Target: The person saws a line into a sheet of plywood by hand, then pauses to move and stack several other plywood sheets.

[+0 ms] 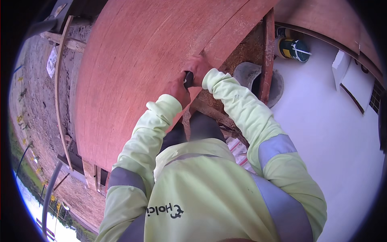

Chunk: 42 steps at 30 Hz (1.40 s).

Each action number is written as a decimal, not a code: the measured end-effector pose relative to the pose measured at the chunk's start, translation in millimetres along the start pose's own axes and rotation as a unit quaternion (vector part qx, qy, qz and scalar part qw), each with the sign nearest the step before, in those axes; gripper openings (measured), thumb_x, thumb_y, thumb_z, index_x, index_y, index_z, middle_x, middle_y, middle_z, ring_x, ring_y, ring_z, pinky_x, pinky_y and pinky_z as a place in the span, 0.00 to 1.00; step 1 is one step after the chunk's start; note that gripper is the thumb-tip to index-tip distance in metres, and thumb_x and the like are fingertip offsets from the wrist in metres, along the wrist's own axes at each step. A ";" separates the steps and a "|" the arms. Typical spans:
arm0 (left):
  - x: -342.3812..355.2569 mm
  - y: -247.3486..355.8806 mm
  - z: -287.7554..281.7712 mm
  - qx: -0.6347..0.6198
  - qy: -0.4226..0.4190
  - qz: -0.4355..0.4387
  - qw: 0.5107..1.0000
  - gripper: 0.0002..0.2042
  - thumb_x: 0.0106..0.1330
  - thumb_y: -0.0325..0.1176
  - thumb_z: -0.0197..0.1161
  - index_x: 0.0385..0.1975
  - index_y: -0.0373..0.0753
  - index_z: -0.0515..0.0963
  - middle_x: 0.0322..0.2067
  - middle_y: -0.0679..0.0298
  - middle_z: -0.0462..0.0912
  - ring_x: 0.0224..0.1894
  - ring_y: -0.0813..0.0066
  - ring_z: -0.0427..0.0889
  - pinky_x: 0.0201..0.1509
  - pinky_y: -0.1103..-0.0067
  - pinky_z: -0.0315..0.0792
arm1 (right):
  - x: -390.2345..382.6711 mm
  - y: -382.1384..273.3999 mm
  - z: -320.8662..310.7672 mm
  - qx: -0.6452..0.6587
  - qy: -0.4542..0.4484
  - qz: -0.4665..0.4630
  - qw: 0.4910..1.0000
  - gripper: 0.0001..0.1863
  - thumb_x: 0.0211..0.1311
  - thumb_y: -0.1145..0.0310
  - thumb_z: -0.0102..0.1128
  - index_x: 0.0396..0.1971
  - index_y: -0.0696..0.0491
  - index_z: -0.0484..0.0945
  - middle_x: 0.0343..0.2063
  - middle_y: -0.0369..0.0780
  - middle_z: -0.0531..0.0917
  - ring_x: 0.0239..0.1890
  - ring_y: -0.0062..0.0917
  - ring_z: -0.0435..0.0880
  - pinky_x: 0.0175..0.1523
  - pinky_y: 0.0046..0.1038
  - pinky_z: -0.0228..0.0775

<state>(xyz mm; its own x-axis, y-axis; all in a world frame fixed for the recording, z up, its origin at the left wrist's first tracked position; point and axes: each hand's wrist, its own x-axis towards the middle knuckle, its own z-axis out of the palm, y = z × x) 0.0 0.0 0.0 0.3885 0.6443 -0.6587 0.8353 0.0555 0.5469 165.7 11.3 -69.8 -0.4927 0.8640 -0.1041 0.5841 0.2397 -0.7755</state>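
Note:
Both my hands are closed together over a black tool handle (188,79) near the right-hand edge of a reddish plywood sheet (125,80). My left hand (177,91) wraps the near end of it. Just ahead, my right hand (197,68) grips its far part. The rest of the tool is hidden under my fingers and the sheet, so its kind does not show. From beside my right hand a thin dark line (225,29) runs along the sheet to its far edge, with pale dust scattered near it.
Below the sheet's right edge stand a reddish timber post (267,56) and a round concrete pipe (278,86). A dark green bucket (295,50) lies on the pale floor (318,121). Left of the sheet, a long wooden strip (59,92) crosses bare ground.

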 end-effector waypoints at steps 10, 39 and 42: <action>-107.2 -9.1 -23.1 -0.015 0.003 -0.042 0.999 0.26 0.56 0.27 0.60 0.58 0.39 0.67 0.24 0.42 0.80 0.29 0.40 0.81 0.32 0.56 0.75 | -30.7 -87.4 35.4 0.076 0.102 -0.060 0.990 0.11 0.37 0.60 0.68 0.24 0.44 0.79 0.24 0.31 0.79 0.35 0.29 0.77 0.48 0.37 0.60; -166.3 -8.3 -50.8 -0.033 -0.035 -0.056 0.997 0.20 0.58 0.23 0.56 0.52 0.39 0.66 0.26 0.43 0.80 0.30 0.39 0.81 0.32 0.56 0.73 | -43.1 -141.4 42.3 0.030 0.089 -0.076 0.993 0.16 0.31 0.56 0.72 0.25 0.45 0.80 0.27 0.30 0.79 0.39 0.28 0.76 0.51 0.37 0.58; -142.9 20.8 -62.1 -0.003 -0.083 -0.136 0.987 0.19 0.59 0.23 0.55 0.52 0.40 0.66 0.26 0.43 0.80 0.30 0.38 0.81 0.31 0.56 0.73 | -34.8 -136.4 30.7 0.089 0.096 -0.085 0.988 0.13 0.32 0.57 0.70 0.18 0.45 0.78 0.25 0.31 0.78 0.40 0.29 0.76 0.49 0.40 0.58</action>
<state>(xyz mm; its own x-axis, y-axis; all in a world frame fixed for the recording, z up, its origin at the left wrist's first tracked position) -62.3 -43.6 137.6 0.2088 0.4709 -0.8571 0.9157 0.2136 0.3404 83.4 -65.1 20.5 -0.4329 0.8899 0.1437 0.3723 0.3216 -0.8706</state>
